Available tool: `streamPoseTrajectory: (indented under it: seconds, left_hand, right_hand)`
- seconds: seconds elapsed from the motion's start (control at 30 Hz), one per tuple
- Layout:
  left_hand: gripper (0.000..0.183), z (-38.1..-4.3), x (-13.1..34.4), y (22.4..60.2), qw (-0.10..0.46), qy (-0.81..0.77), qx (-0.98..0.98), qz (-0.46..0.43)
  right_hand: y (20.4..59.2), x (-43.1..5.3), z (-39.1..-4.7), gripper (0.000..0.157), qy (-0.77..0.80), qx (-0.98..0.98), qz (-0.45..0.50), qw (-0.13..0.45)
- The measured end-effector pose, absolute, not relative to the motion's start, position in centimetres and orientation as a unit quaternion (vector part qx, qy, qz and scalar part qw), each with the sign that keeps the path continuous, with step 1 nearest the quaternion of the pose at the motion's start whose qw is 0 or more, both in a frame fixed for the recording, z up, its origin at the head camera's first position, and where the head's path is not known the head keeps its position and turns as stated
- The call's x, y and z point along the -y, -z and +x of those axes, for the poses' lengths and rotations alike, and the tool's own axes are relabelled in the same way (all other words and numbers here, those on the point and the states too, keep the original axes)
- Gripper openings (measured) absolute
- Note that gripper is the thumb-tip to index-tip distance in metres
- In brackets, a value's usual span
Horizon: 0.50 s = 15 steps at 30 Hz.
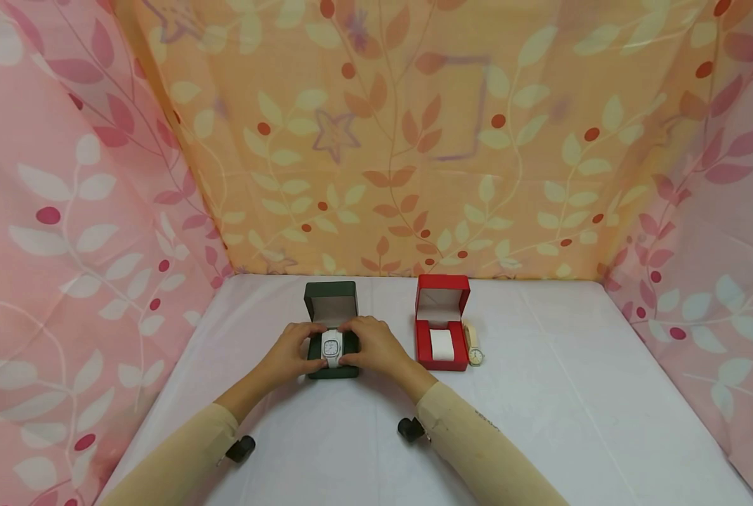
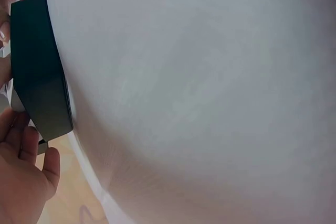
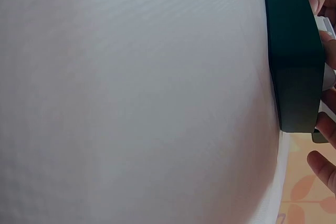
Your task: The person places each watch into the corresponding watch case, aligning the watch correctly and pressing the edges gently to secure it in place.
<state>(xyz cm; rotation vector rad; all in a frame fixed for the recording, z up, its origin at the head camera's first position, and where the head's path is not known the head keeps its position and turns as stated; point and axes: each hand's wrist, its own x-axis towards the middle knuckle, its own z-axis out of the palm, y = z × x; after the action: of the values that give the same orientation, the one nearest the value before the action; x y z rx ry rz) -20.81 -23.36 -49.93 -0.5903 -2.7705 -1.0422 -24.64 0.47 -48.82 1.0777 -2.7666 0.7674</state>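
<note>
A white wristwatch [image 1: 331, 348] with a squarish dial lies inside the open green watch box [image 1: 331, 292], whose lid stands up at the back. My left hand [image 1: 291, 353] grips the watch from the left, thumb near its lower end and fingers near its upper end. From the opposite side my right hand [image 1: 376, 346] holds it the same way. In the left wrist view the box's dark green side [image 2: 39, 56] hides most of the watch. The right wrist view shows fingers [image 3: 326, 127] over the box's rim, with part of the white watch [image 3: 324, 23] beside them.
To the right stands an open red watch box [image 1: 442, 282] with a white cushion [image 1: 442, 345] in it. Against its right side lies a second watch [image 1: 475, 355] with a cream strap. A white cloth [image 1: 572, 407] covers the table, and patterned curtains [image 1: 389, 140] enclose it.
</note>
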Motion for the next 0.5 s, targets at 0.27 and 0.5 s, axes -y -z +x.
streamPoseTrajectory:
  seconds: [0.27,0.5]
  left_hand:
    - [0.059,-20.81,23.41,49.91,0.072,0.342,0.914,-0.206]
    - [0.060,-20.78,23.44,49.70,0.062,0.334,0.919,-0.199]
  right_hand:
    - [48.97,-0.49,-24.83,0.058,-0.243,0.907,0.343,0.031]
    - [49.09,-0.49,-25.01,0.057,-0.248,0.907,0.341,0.029]
